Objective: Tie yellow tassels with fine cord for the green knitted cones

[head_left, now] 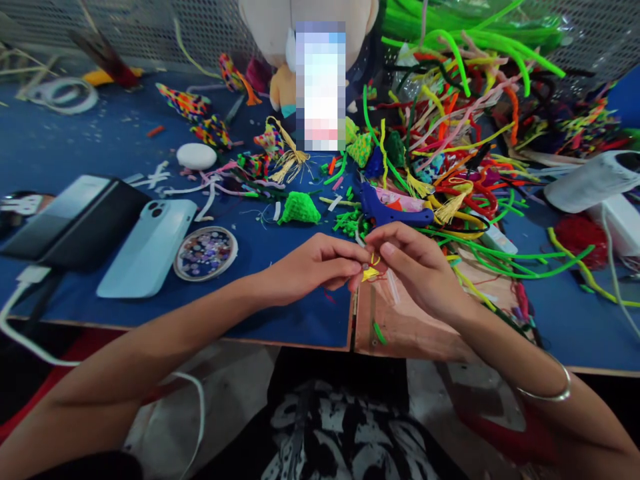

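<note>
My left hand (320,268) is closed, thumb and fingers pinching a small yellow piece (371,273) just above the table's front part. My right hand (417,270) curls around the other side of it. Its fingers are closed at a thin yellow loop on the piece, with the fingertips partly hidden. Just beyond my hands lies a blue glue gun (393,212). Short green pipe-cleaner bits (350,223) are scattered beside it. A bright green fuzzy cone (300,209) rests further left. A clear glue stick (393,287) seems to lie below my right fingers.
A heap of colourful pipe cleaners (460,127) spreads over the right side. At left are a light blue phone (147,250), a dark folding case (75,220) and a round dish of beads (207,253). A lit, blurred screen (321,87) stands at the back.
</note>
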